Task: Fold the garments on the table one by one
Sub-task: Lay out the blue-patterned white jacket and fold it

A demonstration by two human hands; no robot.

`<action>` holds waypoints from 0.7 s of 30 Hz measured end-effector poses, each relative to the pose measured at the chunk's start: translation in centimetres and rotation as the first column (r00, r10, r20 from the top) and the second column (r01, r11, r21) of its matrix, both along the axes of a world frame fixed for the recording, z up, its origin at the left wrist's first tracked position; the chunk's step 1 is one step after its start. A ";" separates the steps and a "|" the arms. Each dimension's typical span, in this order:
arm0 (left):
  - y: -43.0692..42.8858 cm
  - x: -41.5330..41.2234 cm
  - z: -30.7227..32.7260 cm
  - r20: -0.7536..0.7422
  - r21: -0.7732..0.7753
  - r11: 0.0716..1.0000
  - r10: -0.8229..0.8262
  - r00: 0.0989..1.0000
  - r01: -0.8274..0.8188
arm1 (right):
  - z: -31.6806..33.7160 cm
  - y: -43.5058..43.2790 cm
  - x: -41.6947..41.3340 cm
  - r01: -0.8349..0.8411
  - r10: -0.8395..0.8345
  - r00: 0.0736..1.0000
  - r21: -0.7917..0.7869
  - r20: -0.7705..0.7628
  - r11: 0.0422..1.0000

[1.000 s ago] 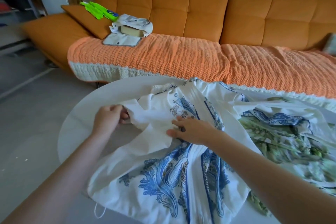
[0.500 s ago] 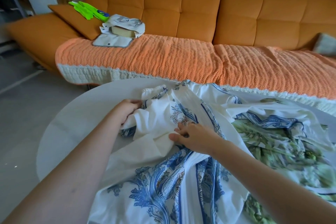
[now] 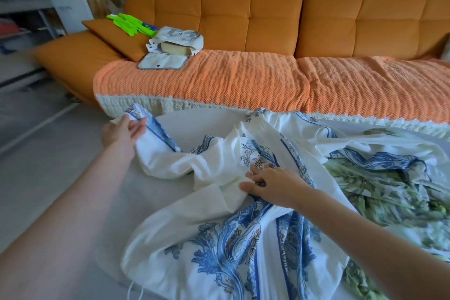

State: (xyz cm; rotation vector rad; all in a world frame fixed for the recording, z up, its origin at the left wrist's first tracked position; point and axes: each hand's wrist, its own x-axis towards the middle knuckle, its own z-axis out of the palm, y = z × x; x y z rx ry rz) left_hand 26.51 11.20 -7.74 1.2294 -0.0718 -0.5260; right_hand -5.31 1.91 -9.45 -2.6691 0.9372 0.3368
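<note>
Head view: an orange sofa [image 3: 267, 12] fills the back, its seat covered by an orange knit throw [image 3: 219, 75]. In front of it stands a pale round table [image 3: 192, 126]. On the table a white garment with blue print [image 3: 231, 238] lies crumpled across the middle and near edge. A green-leaf print garment [image 3: 379, 187] lies just beside it to the right, partly under it.

On the sofa's left end an orange cushion [image 3: 109, 34] carries a bright green item [image 3: 126, 23], with a pale printed bag [image 3: 177, 36] beside it.

The left hand [image 3: 123, 133] grips the blue-trimmed sleeve end [image 3: 155, 151], holding it out to the left above the table edge. The right hand [image 3: 275, 185] rests on the garment's middle, its fingers bent and pinching a white fold.
</note>
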 end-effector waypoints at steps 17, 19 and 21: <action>1.4 -7.4 -5.9 0.205 0.963 0.190 -0.977 0.064 -0.193 | 2.2 -1.4 -0.9 0.086 -0.075 0.975 -0.045 0.207 0.995; 0.8 -5.1 -7.0 0.130 0.947 0.087 -0.984 0.122 -0.308 | 1.3 -1.4 -1.6 0.013 -0.009 0.999 -0.121 0.036 0.993; 0.4 -2.4 -7.7 0.132 0.942 0.055 -0.968 0.215 -0.332 | 0.3 -1.6 -1.9 0.003 -0.006 0.999 -0.090 -0.031 0.996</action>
